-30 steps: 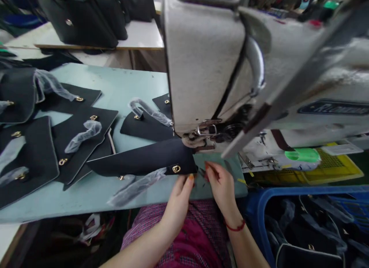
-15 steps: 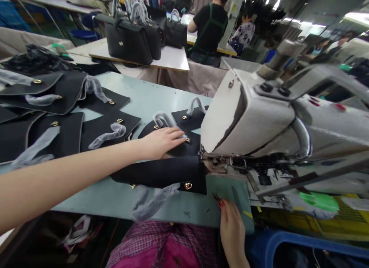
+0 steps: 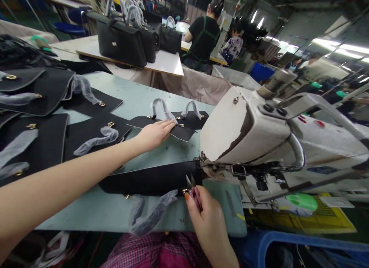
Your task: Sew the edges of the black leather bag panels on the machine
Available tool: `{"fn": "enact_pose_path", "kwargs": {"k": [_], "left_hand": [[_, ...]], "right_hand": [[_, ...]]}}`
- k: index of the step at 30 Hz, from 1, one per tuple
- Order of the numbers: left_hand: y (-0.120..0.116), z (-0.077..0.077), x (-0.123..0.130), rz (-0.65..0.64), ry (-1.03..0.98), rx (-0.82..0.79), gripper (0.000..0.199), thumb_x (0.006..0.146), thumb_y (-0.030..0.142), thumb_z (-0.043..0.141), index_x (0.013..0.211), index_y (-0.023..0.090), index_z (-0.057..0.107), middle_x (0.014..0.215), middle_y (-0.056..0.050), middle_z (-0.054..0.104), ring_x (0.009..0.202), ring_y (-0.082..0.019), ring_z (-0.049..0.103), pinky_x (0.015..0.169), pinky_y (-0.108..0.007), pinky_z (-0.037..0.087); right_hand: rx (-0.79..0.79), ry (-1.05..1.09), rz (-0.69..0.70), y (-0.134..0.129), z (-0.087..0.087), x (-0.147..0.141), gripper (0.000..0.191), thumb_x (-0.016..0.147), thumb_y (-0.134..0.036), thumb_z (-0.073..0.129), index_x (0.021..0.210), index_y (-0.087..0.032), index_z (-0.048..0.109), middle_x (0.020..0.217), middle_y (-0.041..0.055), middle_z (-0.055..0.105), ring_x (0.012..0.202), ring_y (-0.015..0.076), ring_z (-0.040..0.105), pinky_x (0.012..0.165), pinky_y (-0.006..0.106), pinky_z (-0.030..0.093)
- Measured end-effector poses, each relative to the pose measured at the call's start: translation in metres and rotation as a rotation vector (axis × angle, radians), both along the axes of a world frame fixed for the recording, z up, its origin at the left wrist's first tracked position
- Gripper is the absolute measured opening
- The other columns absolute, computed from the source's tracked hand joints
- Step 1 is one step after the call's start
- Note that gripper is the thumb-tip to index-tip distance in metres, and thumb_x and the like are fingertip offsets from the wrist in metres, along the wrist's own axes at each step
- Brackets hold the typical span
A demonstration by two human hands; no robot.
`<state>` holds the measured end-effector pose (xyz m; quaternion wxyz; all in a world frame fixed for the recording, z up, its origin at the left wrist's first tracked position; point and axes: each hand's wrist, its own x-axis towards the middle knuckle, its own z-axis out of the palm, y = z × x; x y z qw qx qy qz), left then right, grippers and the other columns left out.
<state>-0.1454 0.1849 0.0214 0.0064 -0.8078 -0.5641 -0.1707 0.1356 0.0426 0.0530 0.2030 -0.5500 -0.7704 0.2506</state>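
Observation:
My left hand (image 3: pixel 157 135) reaches out over a black bag panel (image 3: pixel 184 133) with gold rings and a plastic-wrapped handle (image 3: pixel 162 108). Its fingers lie over the panel's near edge and its thumb is hidden. In my right hand (image 3: pixel 209 218) is a pair of small thread snips (image 3: pixel 193 189), closed round by the fingers, blades apart and pointing up. The snips are over another black bag panel (image 3: pixel 150 178), whose right end lies at the needle area of the sewing machine (image 3: pixel 230 122). From that panel's near side hangs a plastic-wrapped handle (image 3: pixel 151 214).
More black panels (image 3: pixel 95 135) with wrapped handles cover the left of the pale green table (image 3: pixel 135 87). Finished black bags (image 3: pixel 121 41) stand on a table behind. A blue bin (image 3: pixel 259 241) and a yellow crate (image 3: pixel 331 218) are at the lower right. Co-workers are farther back.
The panel under my left hand has shifted up and left, away from the machine. My right hand has come left and up with the snips, onto the near panel.

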Motion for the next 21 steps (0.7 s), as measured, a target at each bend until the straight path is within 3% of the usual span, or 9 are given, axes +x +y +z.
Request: {"fn": "enact_pose_path", "kwargs": {"k": [4,8,13,16,19,21], "left_hand": [[-0.023,0.011,-0.008,0.049,-0.026,0.006,0.053,0.093,0.022,0.037,0.144,0.011,0.046,0.155,-0.013,0.041,0.128,-0.031,0.054,0.106,-0.044,0.045],[-0.039,0.014,-0.010,0.029,-0.043,0.053,0.052,0.093,0.023,0.039,0.142,0.009,0.047,0.154,-0.013,0.042,0.128,-0.032,0.054,0.104,-0.046,0.047],[-0.033,0.013,-0.013,0.088,-0.071,0.156,0.046,0.095,0.027,0.042,0.139,0.017,0.050,0.149,-0.009,0.050,0.125,-0.029,0.058,0.097,-0.042,0.051],[0.000,0.022,-0.012,0.237,-0.251,0.265,0.040,0.099,0.032,0.038,0.133,0.019,0.056,0.136,-0.009,0.062,0.119,-0.027,0.062,0.094,-0.039,0.051],[0.051,0.040,0.003,0.395,-0.488,0.428,0.042,0.102,0.032,0.028,0.127,0.013,0.058,0.122,-0.012,0.068,0.115,-0.024,0.062,0.095,-0.037,0.049],[0.078,0.052,0.022,0.300,-0.516,0.470,0.047,0.104,0.028,0.022,0.132,0.005,0.051,0.130,-0.016,0.061,0.122,-0.021,0.055,0.102,-0.037,0.044]], "right_hand": [[0.022,-0.246,-0.022,0.027,0.020,-0.033,0.014,0.094,-0.028,0.055,0.092,-0.020,0.065,0.076,0.0053,0.073,0.067,0.0221,0.071,0.054,0.025,0.037],[0.003,-0.378,-0.022,0.046,0.029,-0.055,0.015,0.096,-0.026,0.053,0.093,-0.018,0.067,0.081,0.0084,0.074,0.074,0.0233,0.072,0.055,0.026,0.035],[-0.018,-0.392,0.006,0.043,0.032,-0.052,0.019,0.097,-0.023,0.049,0.092,-0.017,0.067,0.082,0.0088,0.074,0.074,0.0234,0.072,0.056,0.026,0.037],[-0.058,-0.182,0.062,0.018,0.018,-0.024,0.024,0.100,-0.027,0.044,0.093,-0.019,0.066,0.077,0.0058,0.072,0.068,0.0197,0.070,0.056,0.024,0.041],[0.028,0.050,0.055,-0.014,-0.018,0.022,0.034,0.101,-0.041,0.039,0.101,-0.019,0.065,0.082,0.0067,0.073,0.071,0.0187,0.071,0.062,0.023,0.049],[0.156,0.063,-0.028,-0.029,-0.048,0.057,0.041,0.100,-0.048,0.040,0.113,-0.017,0.063,0.085,0.0083,0.075,0.069,0.0198,0.072,0.065,0.024,0.053]]}}
